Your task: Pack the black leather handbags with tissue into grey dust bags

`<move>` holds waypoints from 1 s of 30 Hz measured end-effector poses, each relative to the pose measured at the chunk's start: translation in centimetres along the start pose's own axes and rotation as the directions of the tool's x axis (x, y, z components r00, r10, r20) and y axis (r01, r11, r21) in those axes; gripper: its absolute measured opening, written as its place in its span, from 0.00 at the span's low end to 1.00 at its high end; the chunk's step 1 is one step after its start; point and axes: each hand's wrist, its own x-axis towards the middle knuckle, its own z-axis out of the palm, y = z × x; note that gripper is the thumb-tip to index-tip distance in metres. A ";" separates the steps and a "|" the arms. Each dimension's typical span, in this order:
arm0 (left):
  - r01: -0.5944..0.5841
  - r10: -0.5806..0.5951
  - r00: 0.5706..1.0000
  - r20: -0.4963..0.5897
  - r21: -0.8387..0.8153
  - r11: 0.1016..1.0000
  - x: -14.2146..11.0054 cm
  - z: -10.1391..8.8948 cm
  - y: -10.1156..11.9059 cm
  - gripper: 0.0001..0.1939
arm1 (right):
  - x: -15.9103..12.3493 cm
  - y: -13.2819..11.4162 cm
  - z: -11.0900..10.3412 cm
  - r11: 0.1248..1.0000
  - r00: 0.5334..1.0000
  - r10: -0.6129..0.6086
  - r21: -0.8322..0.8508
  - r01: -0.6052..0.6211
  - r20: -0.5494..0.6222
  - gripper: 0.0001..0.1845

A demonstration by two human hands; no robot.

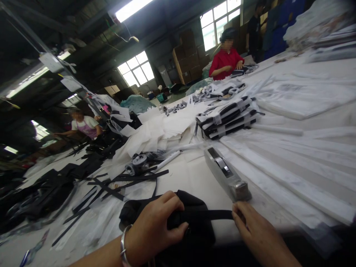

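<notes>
Left hand (155,226) clutching black fabric (196,200), right hand (258,230) pinching black strap (221,214), grey oblong dispenser (228,181), tape-loaded I think, white table (179,181), dim workshop (164,35)

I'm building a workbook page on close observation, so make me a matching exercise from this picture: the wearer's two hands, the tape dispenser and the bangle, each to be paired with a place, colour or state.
Column one
1. Left hand
2. Right hand
3. Tape dispenser
4. Bangle

Column two
A. Pinching a black strap between thumb and fingers
B. Silver, worn around a wrist
C. Gripping a bulky black item
D. Grey, standing on the white table

Right pairs: 1-C, 2-A, 3-D, 4-B
</notes>
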 end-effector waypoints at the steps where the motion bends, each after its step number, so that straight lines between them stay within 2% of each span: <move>1: -0.003 0.003 1.000 -0.004 -0.012 1.000 0.0 0.1 -0.1 0.10 | -0.2 0.3 0.1 0.999 1.000 0.007 -0.037 -0.008 -0.025 0.11; 3: -0.007 0.006 1.000 -0.013 -0.030 1.000 0.0 0.2 -0.2 0.10 | -0.4 0.2 0.0 0.994 0.992 -0.030 -0.105 0.017 -0.121 0.10; 4: -0.008 0.007 1.000 -0.015 -0.036 0.999 0.0 0.2 -0.2 0.10 | -0.4 -0.2 -0.1 0.989 0.976 -0.086 -0.134 0.060 -0.198 0.09; 6: -0.010 0.009 1.000 -0.020 -0.042 0.999 0.0 0.4 -0.2 0.10 | -0.2 -1.7 -0.2 0.963 0.902 -0.256 -0.170 0.208 -0.346 0.11; 7: -0.011 0.010 1.000 -0.024 -0.045 0.999 0.0 0.4 -0.2 0.10 | 0.0 -2.7 -0.2 0.938 0.863 -0.346 -0.163 0.306 -0.369 0.14; 8: -0.015 0.013 1.000 -0.027 -0.049 0.999 0.0 0.4 -0.2 0.10 | 0.1 -3.7 -0.2 0.907 0.840 -0.420 -0.125 0.402 -0.345 0.16; 10: -0.019 0.017 0.999 -0.036 -0.064 0.998 -0.2 0.5 0.0 0.10 | 0.4 -5.8 0.0 0.858 0.851 -0.486 0.075 0.508 -0.200 0.17; 12: 0.009 -0.013 0.999 -0.051 -0.092 0.996 -0.5 0.4 0.1 0.10 | 0.8 -7.4 0.2 0.839 0.893 -0.447 0.322 0.438 -0.050 0.14; 14: 0.100 -0.108 0.993 -0.043 -0.160 0.982 -0.8 0.4 0.2 0.11 | 1.1 -8.3 0.3 0.819 0.932 -0.362 0.487 0.305 0.025 0.10; 17: 0.306 -0.291 0.952 0.099 -0.388 0.869 -1.1 0.4 0.0 0.15 | 1.7 -8.7 0.4 0.774 0.949 -0.306 0.600 0.203 0.072 0.09; 20: 0.492 -0.404 0.870 0.282 -0.530 0.690 -0.6 0.5 -0.4 0.23 | 1.9 -8.9 0.5 0.732 0.951 -0.289 0.665 0.148 0.107 0.10; 25: 0.676 -0.488 0.735 0.470 -0.464 0.572 1.1 0.1 -0.2 0.24 | 2.2 -8.7 0.9 0.685 0.942 -0.301 0.721 0.106 0.147 0.11; 27: 0.701 -0.510 0.712 0.483 -0.459 0.545 1.7 0.0 0.2 0.23 | 2.5 -8.3 0.8 0.654 0.926 -0.329 0.752 0.080 0.187 0.10; 30: 0.702 -0.522 0.712 0.469 -0.488 0.519 2.2 0.0 0.7 0.21 | 3.1 -7.5 0.6 0.608 0.891 -0.362 0.794 0.002 0.275 0.06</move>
